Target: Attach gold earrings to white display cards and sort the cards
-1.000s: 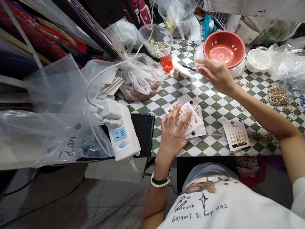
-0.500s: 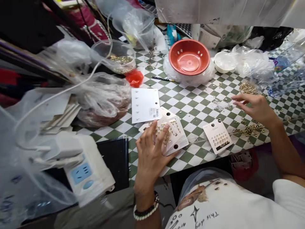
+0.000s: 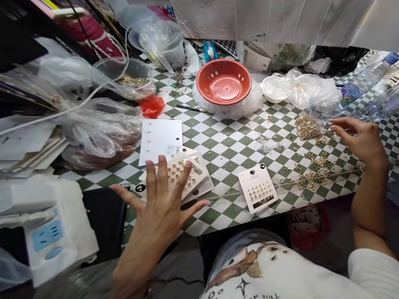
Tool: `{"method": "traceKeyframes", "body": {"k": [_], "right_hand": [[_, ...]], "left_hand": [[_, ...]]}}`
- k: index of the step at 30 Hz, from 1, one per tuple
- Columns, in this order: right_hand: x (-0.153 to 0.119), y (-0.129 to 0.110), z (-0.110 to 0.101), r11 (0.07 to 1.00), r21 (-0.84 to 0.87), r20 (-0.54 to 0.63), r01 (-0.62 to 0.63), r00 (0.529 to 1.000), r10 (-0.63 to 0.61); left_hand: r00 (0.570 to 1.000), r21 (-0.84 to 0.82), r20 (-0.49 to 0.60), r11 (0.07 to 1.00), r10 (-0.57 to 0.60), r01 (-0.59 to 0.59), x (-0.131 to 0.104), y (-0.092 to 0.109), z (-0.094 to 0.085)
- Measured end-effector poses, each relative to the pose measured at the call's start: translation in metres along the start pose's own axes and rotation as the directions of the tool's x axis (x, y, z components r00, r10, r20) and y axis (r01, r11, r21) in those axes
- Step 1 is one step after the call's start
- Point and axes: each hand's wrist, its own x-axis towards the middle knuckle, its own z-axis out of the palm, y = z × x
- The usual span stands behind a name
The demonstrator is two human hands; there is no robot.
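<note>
Here, left hand (image 3: 158, 207) (fingers splayed) over stacked cards' (image 3: 187, 178) lower edges.

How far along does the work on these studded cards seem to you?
The lone card already carries rows of studs. The left hand is spread over overlapping cards; the right hand hovers, seemingly empty, near gold pieces. Those lie loose, so some work may remain.

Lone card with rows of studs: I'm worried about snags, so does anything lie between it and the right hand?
Yes: loose gold-coloured metal pieces lie scattered on the tabletop between the right hand and the card.
</note>
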Motion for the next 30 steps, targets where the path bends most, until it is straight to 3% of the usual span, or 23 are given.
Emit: {"method": "traceKeyframes", "body": {"k": [3, 6, 9, 12, 15, 18, 21, 23, 25, 26, 29, 30], "right_hand": [[0.025, 0.011, 0.005, 0.998, 0.051, 0.115, 0.033, 0.993, -0.039], [0.045, 0.026, 0.024, 0.98, 0.184, 0.033, 0.074, 0.996, -0.082], [0.051, 0.04, 0.045, 0.981, 0.075, -0.071, 0.177, 0.983, -0.171], [0.047, 0.046, 0.055, 0.967, -0.005, -0.086, 0.256, 0.963, -0.255], [0.042, 0.042, 0.053, 0.968, 0.029, -0.111, 0.25, 0.963, -0.245], [0.043, 0.038, 0.045, 0.986, -0.023, -0.148, 0.165, 0.975, -0.167], [0.044, 0.037, 0.036, 0.999, -0.037, -0.257, 0.028, 0.966, -0.036], [0.042, 0.038, 0.03, 0.998, 0.028, -0.276, -0.051, 0.96, 0.057], [0.039, 0.038, 0.024, 0.985, 0.111, -0.192, -0.134, 0.969, 0.153], [0.037, 0.038, 0.022, 0.972, 0.146, -0.116, -0.184, 0.973, 0.202], [0.033, 0.038, 0.015, 0.925, 0.186, 0.101, -0.332, 0.943, 0.318], [0.033, 0.039, 0.014, 0.913, 0.182, 0.137, -0.364, 0.929, 0.344]], "left_hand": [[0.984, 0.021, -0.043, 0.985, 0.175, -0.174, 0.025, 0.006, -0.013], [0.916, -0.133, 0.009, 0.908, 0.402, -0.397, 0.077, 0.012, -0.014], [0.818, -0.308, 0.184, 0.822, 0.545, -0.479, 0.145, 0.023, 0.004], [0.789, -0.28, 0.317, 0.847, 0.526, -0.452, 0.207, 0.044, 0.037], [0.842, -0.246, 0.346, 0.906, 0.414, -0.345, 0.246, 0.072, 0.073], [0.885, -0.25, 0.325, 0.933, 0.332, -0.258, 0.262, 0.102, 0.102], [0.9, -0.253, 0.262, 0.925, 0.349, -0.285, 0.261, 0.129, 0.117], [0.891, -0.253, 0.169, 0.892, 0.421, -0.373, 0.26, 0.147, 0.119], [0.818, -0.251, 0.081, 0.806, 0.569, -0.536, 0.261, 0.166, 0.118], [0.739, -0.25, 0.07, 0.729, 0.67, -0.637, 0.264, 0.176, 0.117], [0.403, -0.279, 0.129, 0.424, 0.906, -0.862, 0.277, 0.202, 0.118], [0.323, -0.292, 0.147, 0.353, 0.935, -0.889, 0.283, 0.208, 0.119]]}}
